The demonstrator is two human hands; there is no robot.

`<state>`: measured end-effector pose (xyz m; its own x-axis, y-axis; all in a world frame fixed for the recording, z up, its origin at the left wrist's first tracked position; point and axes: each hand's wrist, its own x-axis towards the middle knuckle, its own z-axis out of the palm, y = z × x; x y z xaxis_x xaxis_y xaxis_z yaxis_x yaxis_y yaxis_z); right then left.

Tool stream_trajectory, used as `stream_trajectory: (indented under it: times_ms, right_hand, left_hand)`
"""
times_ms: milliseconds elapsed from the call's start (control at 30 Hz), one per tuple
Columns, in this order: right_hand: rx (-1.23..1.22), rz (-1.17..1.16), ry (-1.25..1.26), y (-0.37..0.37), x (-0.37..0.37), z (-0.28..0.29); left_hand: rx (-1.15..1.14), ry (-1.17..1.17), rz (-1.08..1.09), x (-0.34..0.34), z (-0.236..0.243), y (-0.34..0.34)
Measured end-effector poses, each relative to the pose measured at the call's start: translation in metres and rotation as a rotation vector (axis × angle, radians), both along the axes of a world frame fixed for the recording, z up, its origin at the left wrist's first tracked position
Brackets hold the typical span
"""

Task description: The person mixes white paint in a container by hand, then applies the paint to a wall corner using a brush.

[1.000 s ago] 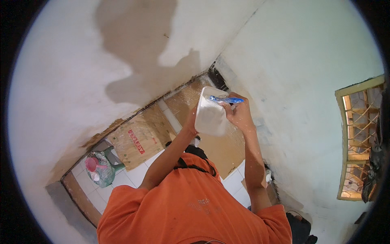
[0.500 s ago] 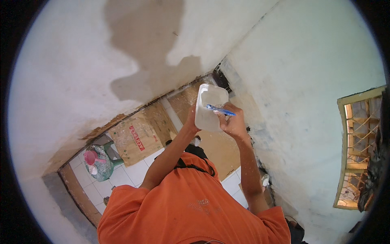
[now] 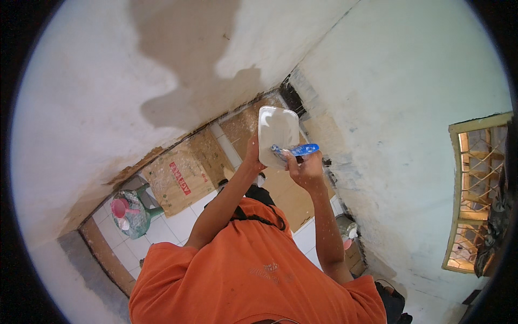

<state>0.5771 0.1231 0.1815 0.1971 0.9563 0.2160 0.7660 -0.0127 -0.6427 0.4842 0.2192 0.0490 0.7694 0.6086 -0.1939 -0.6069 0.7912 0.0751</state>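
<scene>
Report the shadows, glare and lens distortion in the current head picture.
Head view: a dark, soft shadow falls on the whitish plaster wall; the boxy white plastic tub catches light along its rim; the yellowish window frame bends near the right edge.

From a distance I am holding both arms forward, the forearms converging. My left forearm [image 3: 225,197] is slanting up and to the right, and the left grip [image 3: 252,155] is turning its palm inward, most of its fingers hiding from me. My right forearm [image 3: 326,227] is rising more steeply, leaning slightly left and showing pale specks, while the right grip [image 3: 307,170] is curling inward, its thumb [image 3: 292,162] pointing upward.
</scene>
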Motion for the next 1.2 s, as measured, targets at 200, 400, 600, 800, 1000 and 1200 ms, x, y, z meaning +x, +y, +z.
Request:
stream_trajectory:
  times_ms: [200, 400, 600, 800, 1000, 1200]
  right_hand:
    - [0.014, 0.007, 0.313, 0.009, -0.006, -0.005]
    - [0.092, -0.109, 0.325, 0.025, -0.005, -0.018]
    - [0.163, -0.144, 0.112, 0.046, 0.016, -0.014]
    - [0.15, -0.116, -0.139, 0.055, 0.017, -0.001]
    - [0.015, -0.232, 0.098, 0.045, 0.001, -0.016]
    - [-0.069, -0.28, 0.45, 0.038, -0.007, -0.001]
  left_hand:
    - [-0.038, -0.052, -0.035, 0.0, 0.005, -0.004]
    - [0.144, -0.108, -0.057, 0.002, -0.016, -0.003]
    - [-0.002, -0.039, -0.086, 0.007, -0.005, -0.011]
    - [0.028, -0.071, -0.092, 0.015, -0.018, -0.009]
    - [0.013, -0.213, -0.06, 0.013, -0.022, -0.004]
    - [0.085, -0.248, -0.102, 0.005, -0.002, 0.006]
